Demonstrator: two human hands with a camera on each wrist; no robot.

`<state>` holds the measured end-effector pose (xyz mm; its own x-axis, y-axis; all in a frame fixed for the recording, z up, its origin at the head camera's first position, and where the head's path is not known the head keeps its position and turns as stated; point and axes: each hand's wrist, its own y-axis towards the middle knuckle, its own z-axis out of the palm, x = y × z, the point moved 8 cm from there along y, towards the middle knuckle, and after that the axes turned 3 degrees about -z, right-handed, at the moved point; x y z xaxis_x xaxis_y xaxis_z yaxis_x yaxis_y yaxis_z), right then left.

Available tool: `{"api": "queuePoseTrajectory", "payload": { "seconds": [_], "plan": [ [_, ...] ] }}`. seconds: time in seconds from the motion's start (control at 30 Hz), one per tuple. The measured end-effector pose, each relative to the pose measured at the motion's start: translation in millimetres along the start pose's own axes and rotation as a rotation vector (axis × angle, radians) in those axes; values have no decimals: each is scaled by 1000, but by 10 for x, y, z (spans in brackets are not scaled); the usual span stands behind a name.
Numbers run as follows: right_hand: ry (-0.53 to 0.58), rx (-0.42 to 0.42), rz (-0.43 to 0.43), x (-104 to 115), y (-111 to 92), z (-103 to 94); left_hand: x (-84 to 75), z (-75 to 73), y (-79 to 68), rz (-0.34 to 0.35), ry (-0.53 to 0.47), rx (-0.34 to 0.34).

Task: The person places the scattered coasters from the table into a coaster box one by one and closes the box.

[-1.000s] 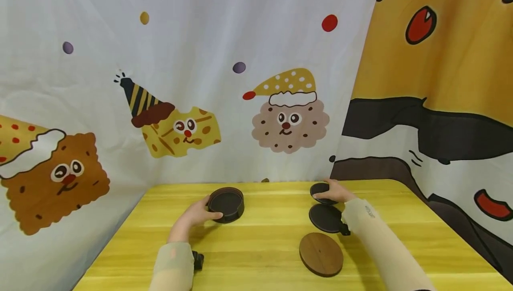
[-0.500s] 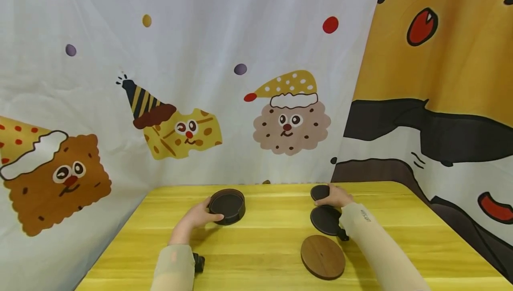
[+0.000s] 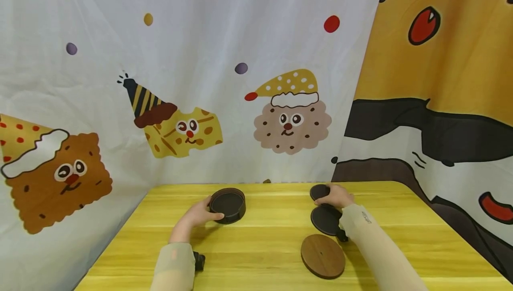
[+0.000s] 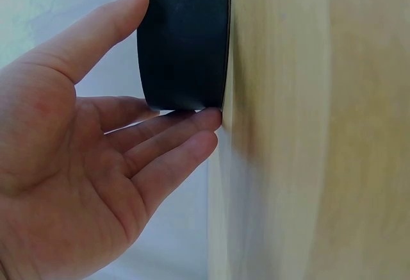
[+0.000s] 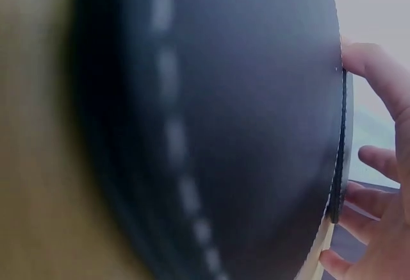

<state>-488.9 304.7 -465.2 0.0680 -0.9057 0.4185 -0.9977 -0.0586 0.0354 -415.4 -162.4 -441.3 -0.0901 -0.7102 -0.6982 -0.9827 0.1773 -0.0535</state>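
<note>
A round black coaster holder [image 3: 227, 206] stands on the yellow table at the left of centre. My left hand [image 3: 198, 215] grips its near left side, and in the left wrist view the thumb is at its upper edge with the fingers along the lower side. At the back right, my right hand [image 3: 336, 196] holds a round black coaster [image 3: 319, 191] between thumb and fingers, partly covering it. Just in front lies a second black coaster [image 3: 325, 220], its right edge beneath the wrist camera. This nearer coaster [image 5: 256, 113] fills much of the right wrist view.
A round wooden disc [image 3: 322, 256] lies nearest the viewer, right of centre. Pale wood-grain shows on the yellow table [image 3: 264, 237] between holder and coasters. Behind the table's far edge hangs a printed curtain [image 3: 240, 104].
The right hand and wrist have shifted slightly towards the viewer at the rear coaster. The left hand keeps its grip on the holder. The head view has moved a little.
</note>
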Motion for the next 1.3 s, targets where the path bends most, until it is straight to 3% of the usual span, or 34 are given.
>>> {"api": "queuePoseTrajectory", "payload": {
  "seconds": [0.33, 0.8, 1.3],
  "plan": [
    [66, -69, -106, 58, 26, -171, -6, 5, -3, -8, -11, 2],
    [26, -82, -128, 251, -10, -534, 50, 11, 24, -26, -14, 14],
    [-46, -106, -250, 864, -61, -720, 17, 14, 18, -14, -37, 23]
  ]
}}
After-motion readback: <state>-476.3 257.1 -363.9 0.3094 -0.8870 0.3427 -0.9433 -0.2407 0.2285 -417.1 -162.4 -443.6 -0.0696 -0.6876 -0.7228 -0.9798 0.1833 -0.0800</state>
